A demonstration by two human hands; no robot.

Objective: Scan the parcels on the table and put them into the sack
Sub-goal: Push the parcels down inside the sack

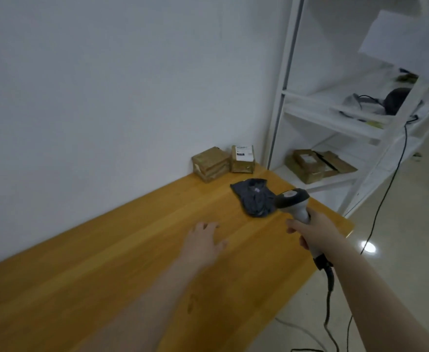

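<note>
A: State of the hands?

B: Gripping a grey-and-white pistol-shaped barcode scanner (293,201) in the right hand (312,229), fingers wrapped round the handle, head aimed at a crumpled dark grey plastic mailer bag (254,198). Left hand (203,240) out over the orange-brown wooden table (106,262), fingers spread and relaxed, holding nothing.

A: Whereabouts of the parcels?

B: Mailer bag just beyond the scanner head, near the right edge. Further off, in the far corner against the wall, two brown tape-wrapped cardboard parcels: a squat parcel (210,163) on the left and an upright parcel with a white label (243,158) on the right, touching or nearly so. No sack in view.

A: Likely trouble?

B: Probably a missed read, with no clear label visible on the wrinkled mailer bag; perhaps face down or folded under. Worth turning and flattening first. Also a chance of nudging it off the right edge, or of snagging the scanner's black cord (328,295) hanging off the near right side.

A: Anything else around?

B: White metal shelving rack (288,59) to the right, with flat brown cartons (309,163) on a lower shelf, easily mistaken for the table's own parcels. Thin black cable (399,163) hanging from the rack to the floor. Nothing between the left hand and the mailer bag.
</note>
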